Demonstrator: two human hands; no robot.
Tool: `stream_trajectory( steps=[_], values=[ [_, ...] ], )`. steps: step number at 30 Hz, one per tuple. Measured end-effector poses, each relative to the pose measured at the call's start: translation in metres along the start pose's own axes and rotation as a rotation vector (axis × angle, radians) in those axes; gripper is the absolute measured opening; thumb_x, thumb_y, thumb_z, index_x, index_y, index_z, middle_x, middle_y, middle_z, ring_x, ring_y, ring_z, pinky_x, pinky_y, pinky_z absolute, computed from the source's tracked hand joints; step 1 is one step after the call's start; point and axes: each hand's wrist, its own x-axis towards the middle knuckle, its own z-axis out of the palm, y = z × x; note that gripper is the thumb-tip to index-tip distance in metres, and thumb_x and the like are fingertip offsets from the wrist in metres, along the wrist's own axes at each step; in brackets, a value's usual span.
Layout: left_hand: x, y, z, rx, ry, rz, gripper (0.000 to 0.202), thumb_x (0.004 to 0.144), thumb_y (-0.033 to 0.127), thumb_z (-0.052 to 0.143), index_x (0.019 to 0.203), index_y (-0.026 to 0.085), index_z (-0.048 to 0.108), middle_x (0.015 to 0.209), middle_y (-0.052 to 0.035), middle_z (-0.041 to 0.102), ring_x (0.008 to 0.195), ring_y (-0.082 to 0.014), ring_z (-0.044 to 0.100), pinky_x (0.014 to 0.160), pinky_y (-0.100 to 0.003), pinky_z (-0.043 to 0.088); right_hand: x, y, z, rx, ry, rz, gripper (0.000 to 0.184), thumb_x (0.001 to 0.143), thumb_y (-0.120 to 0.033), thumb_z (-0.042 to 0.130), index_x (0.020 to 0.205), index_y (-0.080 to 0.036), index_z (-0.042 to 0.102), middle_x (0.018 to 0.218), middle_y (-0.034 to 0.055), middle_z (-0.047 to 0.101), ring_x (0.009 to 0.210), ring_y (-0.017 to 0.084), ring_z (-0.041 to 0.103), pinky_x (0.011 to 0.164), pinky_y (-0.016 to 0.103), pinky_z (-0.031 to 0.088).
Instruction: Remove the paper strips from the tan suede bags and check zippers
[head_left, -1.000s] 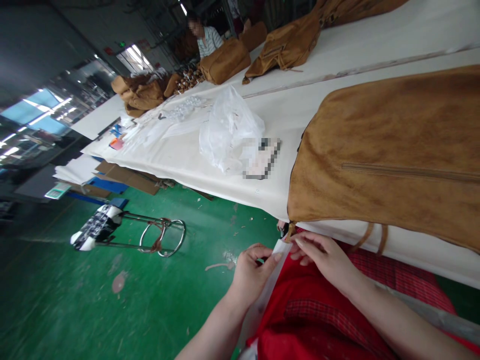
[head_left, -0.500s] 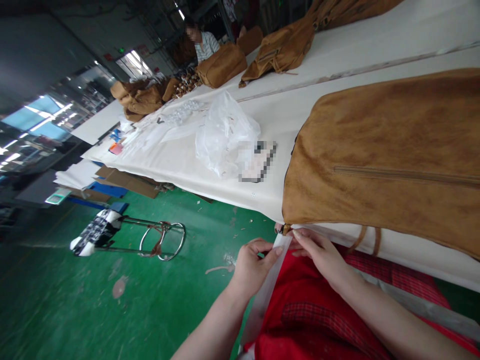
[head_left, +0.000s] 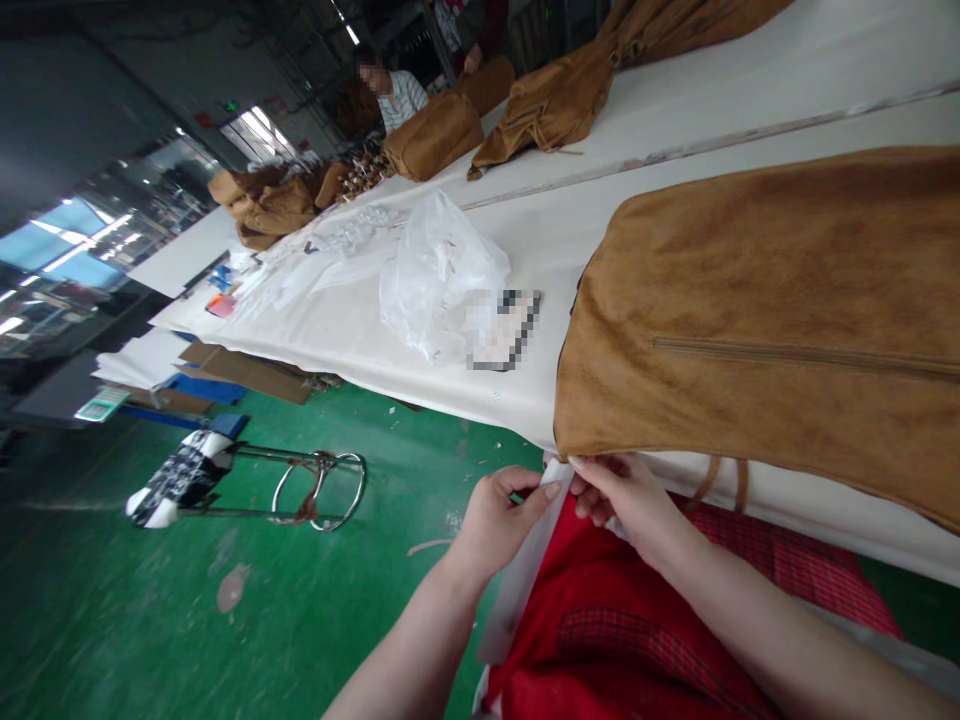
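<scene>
A brown suede-like bag [head_left: 765, 270] with a long zipper lies flat on the white-covered table, its lower left corner at the table's edge. My left hand [head_left: 499, 520] is closed, thumb and fingers pinching a whitish translucent strip [head_left: 521, 590] that hangs down in front of the red apron [head_left: 600, 600]. Right beside it, my right hand [head_left: 626, 495] is closed at that corner of the bag, thumb on top and the other fingers curled below. Those fingers hide the small tab and metal ring there. Two thin brown straps [head_left: 724, 484] dangle from the bag's near edge.
A crumpled clear plastic bag [head_left: 439, 275] and a blurred-out phone-like object [head_left: 506, 332] lie on the table [head_left: 330, 340]. Further off are more brown bags [head_left: 435, 135] and a person [head_left: 401, 98]. A stool [head_left: 247, 480] lies tipped on the green floor.
My right thumb has moved onto the bag's corner, and the tab and ring that showed there are now covered. My left hand keeps its pinch on the strip. The view has shifted slightly.
</scene>
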Motion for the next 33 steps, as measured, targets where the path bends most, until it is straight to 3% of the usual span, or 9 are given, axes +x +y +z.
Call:
stream_trajectory(
  steps=[3,7,19,25,29,33],
  values=[
    [-0.003,-0.001,0.002,-0.094,-0.088,-0.036,0.037,0.087,0.044,0.057,0.07,0.013,0.067,0.061,0.0034,0.043,0.059,-0.0089,0.036,0.053,-0.02,0.028,0.003,0.003,0.0,0.059,-0.022,0.027,0.033,0.068,-0.049,0.069,0.062,-0.018,0.059,0.051,-0.0029,0.055,0.036,0.008,0.047,0.033,0.019,0.028],
    [-0.003,-0.002,0.006,-0.148,-0.079,-0.08,0.046,0.088,0.049,0.054,0.059,0.014,0.052,0.059,0.0043,0.03,0.056,-0.0079,0.026,0.049,-0.021,0.02,0.006,0.005,-0.001,0.06,-0.005,-0.074,0.038,0.069,-0.041,0.068,0.047,-0.021,0.045,0.036,-0.0075,0.036,0.03,0.005,0.027,0.033,0.022,0.016],
    [0.007,0.009,0.013,0.05,0.05,-0.084,0.044,0.089,0.044,0.048,0.057,0.014,0.051,0.059,0.0033,0.028,0.056,-0.0091,0.027,0.05,-0.022,0.021,0.005,0.001,-0.002,-0.016,-0.001,-0.056,0.034,0.069,-0.042,0.066,0.05,-0.02,0.048,0.037,-0.0059,0.041,0.032,0.006,0.031,0.034,0.022,0.019],
    [0.015,0.01,0.017,0.05,0.063,-0.119,0.045,0.088,0.045,0.048,0.057,0.013,0.056,0.057,0.0032,0.03,0.055,-0.0092,0.026,0.05,-0.023,0.021,0.005,0.0,-0.002,0.136,0.057,-0.004,0.036,0.062,-0.047,0.071,0.051,-0.018,0.053,0.046,-0.0035,0.05,0.032,0.006,0.038,0.033,0.021,0.02],
    [0.014,0.011,0.021,0.023,0.065,-0.112,0.047,0.089,0.048,0.048,0.058,0.013,0.055,0.057,0.0034,0.028,0.055,-0.0091,0.025,0.049,-0.023,0.02,0.007,0.003,0.003,0.273,0.101,-0.053,0.038,0.057,-0.04,0.079,0.049,-0.018,0.049,0.045,-0.0063,0.045,0.031,0.004,0.031,0.031,0.021,0.014],
    [0.012,0.01,0.024,0.019,0.118,-0.099,0.049,0.088,0.049,0.05,0.053,0.014,0.05,0.056,0.0036,0.028,0.054,-0.0089,0.026,0.049,-0.023,0.021,0.007,0.006,0.008,0.322,0.106,-0.091,0.041,0.062,-0.036,0.077,0.046,-0.019,0.044,0.041,-0.008,0.039,0.031,0.003,0.027,0.032,0.021,0.013]
  ],
)
